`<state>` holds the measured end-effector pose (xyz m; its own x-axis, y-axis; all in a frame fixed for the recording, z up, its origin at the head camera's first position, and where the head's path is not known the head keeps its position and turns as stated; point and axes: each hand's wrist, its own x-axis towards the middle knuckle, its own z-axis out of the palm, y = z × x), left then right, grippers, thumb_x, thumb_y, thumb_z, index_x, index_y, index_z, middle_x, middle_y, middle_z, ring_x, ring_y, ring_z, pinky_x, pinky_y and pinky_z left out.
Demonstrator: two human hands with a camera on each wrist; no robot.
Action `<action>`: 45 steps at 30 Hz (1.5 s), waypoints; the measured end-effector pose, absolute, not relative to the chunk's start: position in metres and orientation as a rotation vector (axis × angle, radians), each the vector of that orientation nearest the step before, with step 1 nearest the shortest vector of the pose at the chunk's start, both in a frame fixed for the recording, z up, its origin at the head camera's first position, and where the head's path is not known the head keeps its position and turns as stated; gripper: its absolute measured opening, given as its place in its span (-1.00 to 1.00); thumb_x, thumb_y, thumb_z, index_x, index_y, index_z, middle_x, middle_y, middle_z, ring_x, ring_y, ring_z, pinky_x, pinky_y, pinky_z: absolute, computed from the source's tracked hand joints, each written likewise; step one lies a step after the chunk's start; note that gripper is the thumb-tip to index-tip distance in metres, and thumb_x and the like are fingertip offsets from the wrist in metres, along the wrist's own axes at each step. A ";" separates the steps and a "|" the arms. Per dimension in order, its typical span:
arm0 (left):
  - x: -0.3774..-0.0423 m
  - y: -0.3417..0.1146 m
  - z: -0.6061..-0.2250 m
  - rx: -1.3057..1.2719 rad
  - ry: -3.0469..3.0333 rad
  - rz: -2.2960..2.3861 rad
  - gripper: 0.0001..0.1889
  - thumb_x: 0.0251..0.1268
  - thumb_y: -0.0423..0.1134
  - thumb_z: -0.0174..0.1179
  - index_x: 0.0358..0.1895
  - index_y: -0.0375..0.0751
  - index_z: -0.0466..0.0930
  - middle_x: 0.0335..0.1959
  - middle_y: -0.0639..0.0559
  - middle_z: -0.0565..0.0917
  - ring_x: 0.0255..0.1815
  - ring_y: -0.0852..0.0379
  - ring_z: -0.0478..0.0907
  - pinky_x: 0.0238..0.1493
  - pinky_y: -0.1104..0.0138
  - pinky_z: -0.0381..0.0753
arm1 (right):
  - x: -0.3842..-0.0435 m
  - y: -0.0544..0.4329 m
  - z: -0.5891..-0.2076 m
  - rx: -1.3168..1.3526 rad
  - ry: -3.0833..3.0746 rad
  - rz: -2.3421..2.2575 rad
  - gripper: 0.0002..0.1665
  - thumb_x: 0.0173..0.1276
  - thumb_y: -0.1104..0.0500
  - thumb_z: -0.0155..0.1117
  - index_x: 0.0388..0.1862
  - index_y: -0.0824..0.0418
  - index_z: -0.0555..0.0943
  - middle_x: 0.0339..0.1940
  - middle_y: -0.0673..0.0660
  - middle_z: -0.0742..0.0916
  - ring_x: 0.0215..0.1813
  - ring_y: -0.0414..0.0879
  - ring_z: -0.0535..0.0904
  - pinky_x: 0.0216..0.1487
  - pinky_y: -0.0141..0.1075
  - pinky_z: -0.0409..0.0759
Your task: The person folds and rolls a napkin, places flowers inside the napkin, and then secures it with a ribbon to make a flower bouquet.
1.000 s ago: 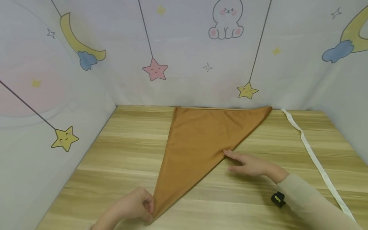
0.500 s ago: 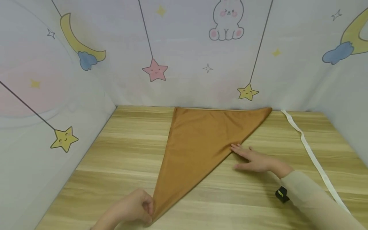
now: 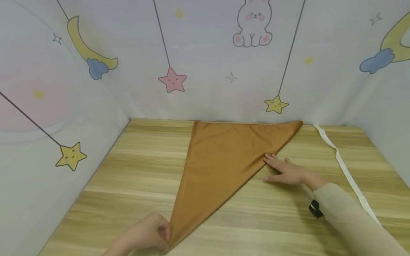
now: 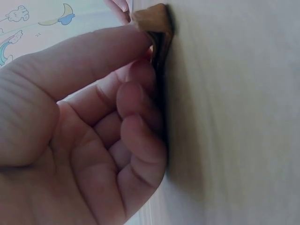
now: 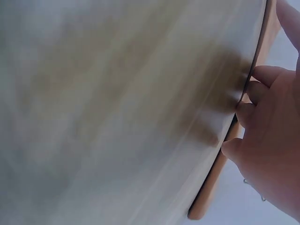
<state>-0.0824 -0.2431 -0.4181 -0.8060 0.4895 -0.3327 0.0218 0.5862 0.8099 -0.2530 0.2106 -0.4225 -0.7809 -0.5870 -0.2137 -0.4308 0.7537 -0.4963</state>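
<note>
A brown cloth (image 3: pixel 217 163) lies on the wooden table, folded into a triangle with its long slanted edge toward the right. At its near corner my left hand (image 3: pixel 147 231) pinches the tip between thumb and fingers. The left wrist view shows that cloth corner (image 4: pixel 154 19) held at the fingertips, the other fingers curled against the table. My right hand (image 3: pixel 288 170) touches the slanted edge with its fingers extended, a little above the middle of that fold. In the right wrist view the right hand (image 5: pixel 272 122) has its fingertips along the cloth's edge.
A white strip (image 3: pixel 347 172) runs down the table's right side, partly behind the right sleeve (image 3: pixel 346 206). A small black object (image 3: pixel 315 209) appears beside that sleeve. A patterned white backdrop (image 3: pixel 208 99) borders the table (image 3: pixel 134 167) at the back and sides.
My right hand has slid up and to the right along the cloth's slanted edge. My left hand has stayed at the near corner, still pinching it.
</note>
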 end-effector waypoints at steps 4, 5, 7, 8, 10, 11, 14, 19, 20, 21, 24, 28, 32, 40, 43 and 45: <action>-0.083 -0.244 -0.420 0.410 2.298 1.131 -0.84 -0.22 -0.47 0.38 -0.62 -0.18 0.58 -0.71 0.21 0.52 -0.68 0.35 0.38 -0.62 0.47 0.37 | -0.261 0.215 -0.422 -0.731 2.595 -0.602 0.03 0.36 -0.22 0.15 0.49 0.44 0.04 0.52 0.42 0.05 0.51 0.38 -0.19 0.33 0.36 -0.39; -0.083 -0.244 -0.420 0.416 2.301 1.132 -0.83 -0.22 -0.47 0.38 -0.63 -0.18 0.57 -0.71 0.21 0.52 -0.68 0.35 0.37 -0.62 0.47 0.37 | -0.263 0.217 -0.422 -0.719 2.598 -0.594 0.03 0.36 -0.22 0.14 0.49 0.44 0.03 0.52 0.42 0.04 0.51 0.39 -0.20 0.33 0.36 -0.40; -0.083 -0.245 -0.421 0.419 2.305 1.133 -0.83 -0.22 -0.47 0.38 -0.63 -0.16 0.57 -0.71 0.23 0.52 -0.68 0.36 0.37 -0.62 0.47 0.37 | -0.267 0.219 -0.422 -0.699 2.612 -0.576 0.04 0.37 -0.24 0.13 0.49 0.45 0.03 0.52 0.43 0.03 0.51 0.39 -0.21 0.33 0.37 -0.39; -0.083 -0.246 -0.422 0.425 2.308 1.139 -0.83 -0.22 -0.47 0.38 -0.63 -0.17 0.57 -0.71 0.23 0.52 -0.68 0.36 0.37 -0.63 0.46 0.38 | -0.269 0.220 -0.423 -0.692 2.622 -0.560 0.05 0.37 -0.25 0.12 0.49 0.45 0.03 0.52 0.43 0.03 0.51 0.40 -0.21 0.33 0.37 -0.38; -0.082 -0.246 -0.422 0.417 2.317 1.141 -0.82 -0.24 -0.46 0.37 -0.64 -0.15 0.56 -0.72 0.23 0.52 -0.69 0.35 0.38 -0.65 0.46 0.38 | -0.272 0.221 -0.423 -0.681 2.641 -0.532 0.06 0.37 -0.27 0.10 0.49 0.46 0.03 0.52 0.43 0.04 0.51 0.40 -0.21 0.32 0.38 -0.36; -0.081 -0.246 -0.422 0.393 2.315 1.144 -0.82 -0.24 -0.46 0.36 -0.65 -0.14 0.56 -0.73 0.22 0.52 -0.70 0.34 0.38 -0.67 0.45 0.36 | -0.274 0.222 -0.423 -0.677 2.651 -0.515 0.06 0.37 -0.28 0.09 0.49 0.46 0.03 0.52 0.43 0.04 0.50 0.41 -0.21 0.32 0.39 -0.35; -0.079 -0.245 -0.422 0.325 2.315 1.135 -0.82 -0.26 -0.44 0.34 -0.67 -0.11 0.54 -0.76 0.20 0.51 -0.73 0.30 0.37 -0.71 0.43 0.33 | -0.279 0.223 -0.424 -0.653 2.674 -0.475 0.06 0.38 -0.30 0.04 0.49 0.45 0.02 0.52 0.43 0.03 0.49 0.44 -0.21 0.31 0.41 -0.34; -0.078 -0.246 -0.423 0.278 2.317 1.126 -0.81 -0.28 -0.45 0.33 -0.69 -0.10 0.52 -0.78 0.20 0.50 -0.74 0.27 0.36 -0.72 0.42 0.29 | -0.288 0.227 -0.426 -0.579 2.691 -0.455 0.07 0.40 -0.33 -0.02 0.50 0.46 -0.02 0.53 0.43 0.00 0.48 0.47 -0.24 0.30 0.41 -0.37; -0.079 -0.246 -0.423 0.286 2.320 1.128 -0.82 -0.29 -0.46 0.31 -0.69 -0.11 0.52 -0.78 0.20 0.49 -0.74 0.27 0.36 -0.72 0.43 0.28 | -0.290 0.229 -0.427 -0.568 2.698 -0.459 0.07 0.40 -0.33 -0.03 0.50 0.46 -0.02 0.52 0.44 0.01 0.48 0.48 -0.24 0.30 0.42 -0.37; -0.079 -0.246 -0.424 0.291 2.320 1.134 -0.82 -0.29 -0.47 0.30 -0.69 -0.12 0.52 -0.78 0.21 0.49 -0.75 0.28 0.35 -0.73 0.43 0.28 | -0.292 0.230 -0.427 -0.558 2.699 -0.466 0.08 0.40 -0.33 -0.03 0.50 0.46 -0.02 0.52 0.44 0.00 0.48 0.48 -0.24 0.29 0.42 -0.37; -0.079 -0.247 -0.426 0.276 2.307 1.144 -0.83 -0.31 -0.49 0.26 -0.68 -0.12 0.53 -0.79 0.20 0.47 -0.76 0.28 0.33 -0.73 0.44 0.26 | -0.298 0.235 -0.426 -0.542 2.710 -0.486 0.08 0.40 -0.33 -0.04 0.49 0.47 -0.02 0.52 0.46 0.00 0.47 0.50 -0.24 0.28 0.43 -0.38; -0.079 -0.247 -0.428 0.247 2.304 1.132 -0.81 -0.31 -0.52 0.20 -0.67 -0.10 0.55 -0.79 0.19 0.47 -0.75 0.26 0.32 -0.72 0.42 0.26 | -0.306 0.241 -0.425 -0.513 2.710 -0.500 0.07 0.42 -0.32 -0.06 0.49 0.48 -0.04 0.51 0.48 -0.02 0.46 0.52 -0.26 0.28 0.43 -0.39; -0.079 -0.248 -0.428 0.226 2.305 1.105 -0.83 -0.28 -0.48 0.26 -0.68 -0.10 0.55 -0.78 0.15 0.52 -0.73 0.21 0.35 -0.70 0.38 0.28 | -0.313 0.246 -0.426 -0.477 2.713 -0.471 0.08 0.42 -0.34 -0.09 0.49 0.48 -0.06 0.51 0.49 -0.03 0.45 0.53 -0.25 0.28 0.44 -0.34; -0.077 -0.248 -0.428 0.190 2.298 1.063 -0.84 -0.21 -0.35 0.37 -0.67 -0.08 0.56 -0.76 0.12 0.51 -0.71 0.16 0.41 -0.68 0.33 0.34 | -0.331 0.258 -0.426 -0.391 2.690 -0.487 0.14 0.42 -0.36 -0.11 0.47 0.56 -0.12 0.49 0.52 -0.08 0.41 0.58 -0.30 0.24 0.47 -0.35; -0.077 -0.248 -0.430 0.211 2.298 1.059 -0.86 -0.19 -0.40 0.32 -0.66 -0.10 0.56 -0.74 0.13 0.53 -0.69 0.16 0.42 -0.65 0.33 0.36 | -0.336 0.263 -0.426 -0.363 2.693 -0.484 0.13 0.43 -0.37 -0.15 0.46 0.57 -0.12 0.49 0.53 -0.08 0.41 0.59 -0.30 0.23 0.48 -0.34; -0.078 -0.248 -0.431 0.225 2.288 1.058 -0.86 -0.17 -0.42 0.29 -0.65 -0.12 0.56 -0.72 0.13 0.54 -0.67 0.17 0.42 -0.63 0.34 0.37 | -0.339 0.267 -0.426 -0.340 2.698 -0.487 0.14 0.43 -0.38 -0.18 0.47 0.56 -0.13 0.49 0.53 -0.09 0.41 0.58 -0.30 0.24 0.47 -0.35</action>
